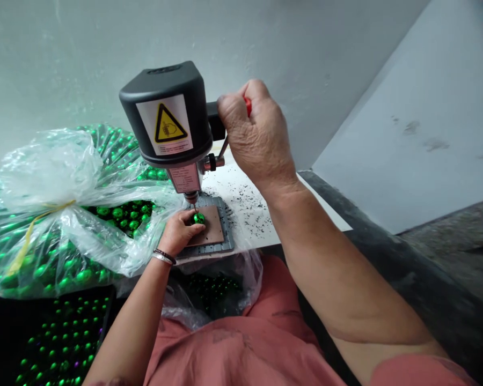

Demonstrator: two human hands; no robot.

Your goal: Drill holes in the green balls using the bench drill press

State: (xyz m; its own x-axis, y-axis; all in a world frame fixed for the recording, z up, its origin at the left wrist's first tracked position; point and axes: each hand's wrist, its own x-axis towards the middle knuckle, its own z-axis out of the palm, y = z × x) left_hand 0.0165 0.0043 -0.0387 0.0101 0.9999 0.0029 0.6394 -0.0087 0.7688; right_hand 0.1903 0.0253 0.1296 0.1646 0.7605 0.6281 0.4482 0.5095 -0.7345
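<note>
The left hand [180,231] pinches the shiny green ball [200,219] on the tan board [214,225], right beneath the drill bit [195,207]; the right hand [258,134] is clenched around the red knob [248,106]! Done well, this wants a low, steady pinch and even pressure.

Before you, the drill's dark housing [197,126] looks like smooth plastic with a faint sheen. The green ball [198,219] has a bright, metallic-looking gloss; the tan board [214,225] beneath it is flat and matt. Your bag [40,166] is clear, crinkled, shiny plastic, your desk [230,174] smooth, your shirt [237,354] matt cloth.
</note>
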